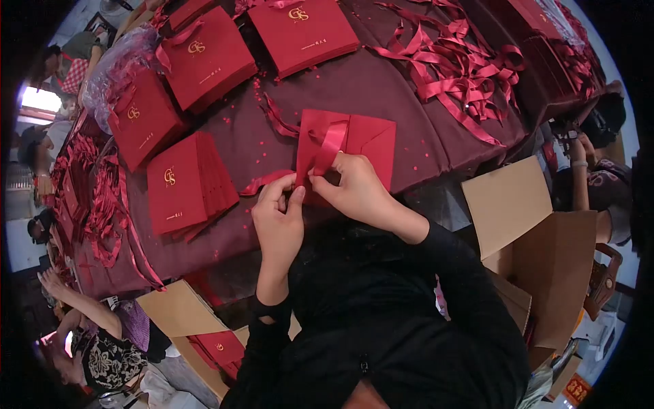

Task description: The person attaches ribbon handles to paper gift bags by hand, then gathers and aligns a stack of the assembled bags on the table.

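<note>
Red envelope [373,144]: on the near part of the cloth-covered counter [368,88], flap side up, partly under the hands.
Left hand [279,217]: fingers closed at the envelope's left edge; their exact hold is hidden.
Right hand [357,185]: fingers pinching the satin ribbon [332,141] across the envelope.
Farther right: tangled loose ribbons [464,76].
</note>
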